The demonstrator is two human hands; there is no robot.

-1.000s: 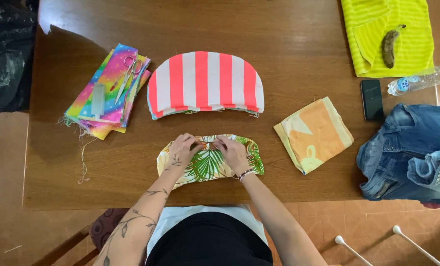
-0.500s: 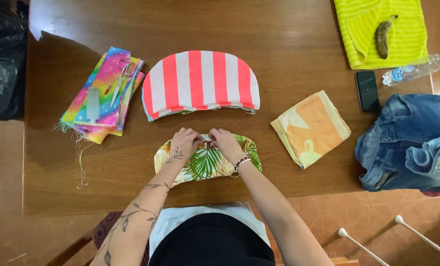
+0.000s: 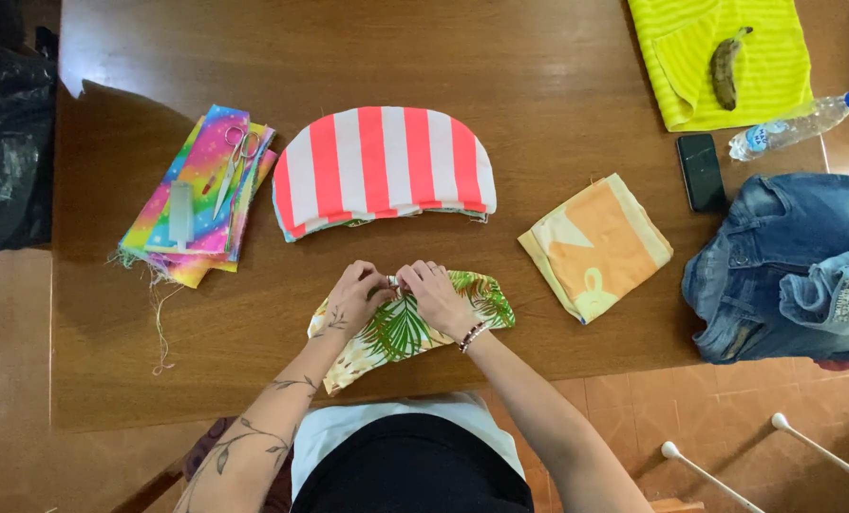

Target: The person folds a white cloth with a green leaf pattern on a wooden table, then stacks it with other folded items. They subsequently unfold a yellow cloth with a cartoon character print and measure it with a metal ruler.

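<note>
Your left hand (image 3: 356,296) and right hand (image 3: 436,293) are together, pinching the top edge of the leaf-print fabric (image 3: 405,328) at the worktop's (image 3: 538,76) near edge; the striped piece (image 3: 382,171) beyond looks finished, this one not yet.

A rounded piece of cloth printed with green palm leaves on cream and yellow (image 3: 415,328) lies flat at the near edge of the brown wooden table (image 3: 557,76), curved side toward the person, its top edge pinched together at the middle.
</note>
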